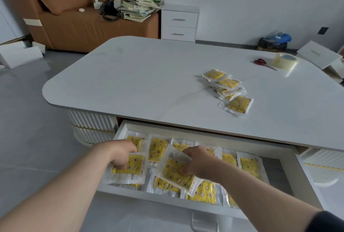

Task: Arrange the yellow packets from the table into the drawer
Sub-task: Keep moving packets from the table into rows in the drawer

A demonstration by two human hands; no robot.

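Your left hand [121,155] reaches into the open drawer [141,197], its grip curled onto a yellow packet [130,167] at the left end. Your right hand [197,163] pinches a tilted packet [173,173] above the rows. The packet print is too small to read. A packet pile [228,90] lies on the desk [139,75].
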